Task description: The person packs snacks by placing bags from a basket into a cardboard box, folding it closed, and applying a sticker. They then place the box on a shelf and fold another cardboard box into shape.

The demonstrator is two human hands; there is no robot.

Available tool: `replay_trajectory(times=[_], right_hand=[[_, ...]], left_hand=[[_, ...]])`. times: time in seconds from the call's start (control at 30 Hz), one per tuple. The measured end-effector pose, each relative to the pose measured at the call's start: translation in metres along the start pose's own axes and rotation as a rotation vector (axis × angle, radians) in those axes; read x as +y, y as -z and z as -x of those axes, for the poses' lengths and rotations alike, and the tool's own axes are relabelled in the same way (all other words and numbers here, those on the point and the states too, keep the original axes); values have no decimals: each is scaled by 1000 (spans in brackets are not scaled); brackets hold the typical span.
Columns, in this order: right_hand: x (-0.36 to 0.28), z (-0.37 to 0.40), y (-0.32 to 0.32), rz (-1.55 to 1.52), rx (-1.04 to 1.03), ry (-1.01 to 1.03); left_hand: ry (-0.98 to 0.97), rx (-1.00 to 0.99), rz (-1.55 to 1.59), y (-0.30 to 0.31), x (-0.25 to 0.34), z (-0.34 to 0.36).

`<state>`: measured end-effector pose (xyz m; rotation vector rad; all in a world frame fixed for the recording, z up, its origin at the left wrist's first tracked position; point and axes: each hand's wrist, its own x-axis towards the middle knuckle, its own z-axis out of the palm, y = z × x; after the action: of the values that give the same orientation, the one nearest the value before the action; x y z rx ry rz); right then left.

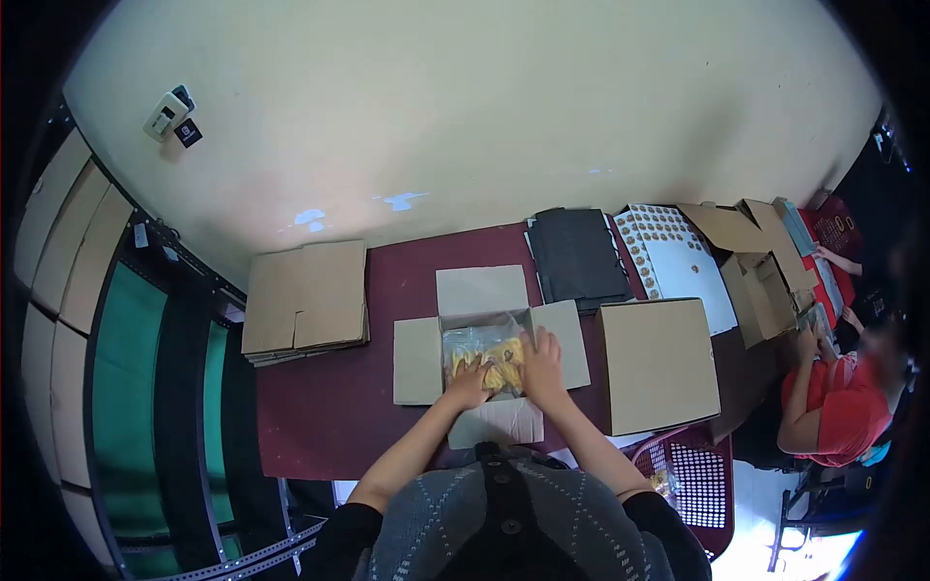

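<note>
Head: two hands (468, 384) (543, 365), one open box (481, 290)

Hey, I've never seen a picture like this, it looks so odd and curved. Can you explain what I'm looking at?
Sure. There's no machine here: a person is working with two bare hands. The single picture comes from a camera worn on that person's head, looking forward and down, so the forearms reach in from the bottom.

On the dark red table there's an open cardboard box in the middle. Inside lies a clear bag of yellow things. The left hand rests on it, fingers spread; the right hand is at its other side. Whether either grips it, I can't tell.

Flattened cardboard is stacked to the left, and a closed box stands to the right. Far right, another person sits.
</note>
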<state>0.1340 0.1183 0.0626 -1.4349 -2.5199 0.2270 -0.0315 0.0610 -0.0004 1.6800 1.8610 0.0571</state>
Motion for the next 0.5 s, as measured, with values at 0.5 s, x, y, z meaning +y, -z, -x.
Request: replay_trajectory(times=[0.5], right_hand=[[8,-17,-96,19,-433,65]], left_hand=[[61,1,-126,4,12,12]])
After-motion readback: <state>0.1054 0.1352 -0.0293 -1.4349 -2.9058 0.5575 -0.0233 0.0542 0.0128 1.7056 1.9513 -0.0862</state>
